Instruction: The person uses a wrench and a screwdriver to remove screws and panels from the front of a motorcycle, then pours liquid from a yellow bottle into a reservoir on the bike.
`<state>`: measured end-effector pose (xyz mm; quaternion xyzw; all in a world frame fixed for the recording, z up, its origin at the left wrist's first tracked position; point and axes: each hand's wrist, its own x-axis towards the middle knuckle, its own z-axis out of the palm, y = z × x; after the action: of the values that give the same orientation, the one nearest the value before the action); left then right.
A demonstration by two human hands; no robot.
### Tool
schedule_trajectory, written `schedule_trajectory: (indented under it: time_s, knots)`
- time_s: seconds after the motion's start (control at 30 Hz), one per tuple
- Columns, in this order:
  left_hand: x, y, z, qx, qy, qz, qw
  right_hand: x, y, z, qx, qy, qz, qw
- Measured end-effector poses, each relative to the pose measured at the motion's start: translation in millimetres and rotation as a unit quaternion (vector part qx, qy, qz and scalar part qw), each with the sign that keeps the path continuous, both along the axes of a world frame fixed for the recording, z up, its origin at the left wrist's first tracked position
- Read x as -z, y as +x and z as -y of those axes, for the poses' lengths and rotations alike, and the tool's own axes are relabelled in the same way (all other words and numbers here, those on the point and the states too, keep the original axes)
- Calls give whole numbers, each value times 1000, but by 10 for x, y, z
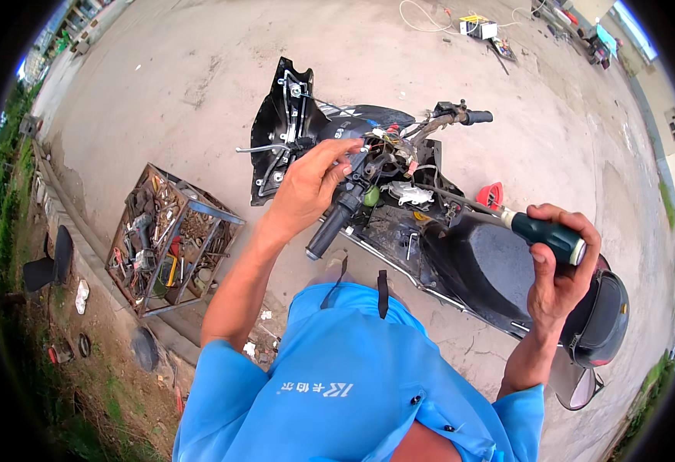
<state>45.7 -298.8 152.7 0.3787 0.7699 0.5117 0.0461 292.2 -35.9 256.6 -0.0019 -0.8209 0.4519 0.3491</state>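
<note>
My right hand (564, 258) grips the dark green handle of a long screwdriver (549, 235) above the black seat (487, 262) of a scooter. The shaft points left toward the opened front end. My left hand (310, 185) is closed in a pinch by the handlebar, above the black grip (336, 223). What its fingertips hold, if anything, is too small to make out. Beside the fingertips, a bundle of loose coloured wires (395, 138) lies exposed at the steering column. The black front panel (276, 131) stands with its inner side showing.
A metal tool cart (214, 212) full of jumbled tools stands at the left. Beyond the scooter sits a red bowl-like thing (490, 195). A black top box (599, 319) is at the scooter's rear. A yellow-and-white box (478, 28) with cables lies far off on the concrete.
</note>
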Motion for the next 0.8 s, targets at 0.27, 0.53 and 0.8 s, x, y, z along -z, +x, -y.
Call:
schedule_trajectory:
  time_s: [0.27, 0.53, 0.8]
  knots:
    - [-142, -552, -195, 223, -53, -36, 973, -257, -1370, 592, -28, 70, 2, 997]
    - [69, -697, -178, 227, -91, -89, 966, -229, -1626, 803, -3, 103, 62, 993]
    - [190, -794, -212, 241, -61, -89, 965, -247, -1740, 854, 15, 129, 70, 989]
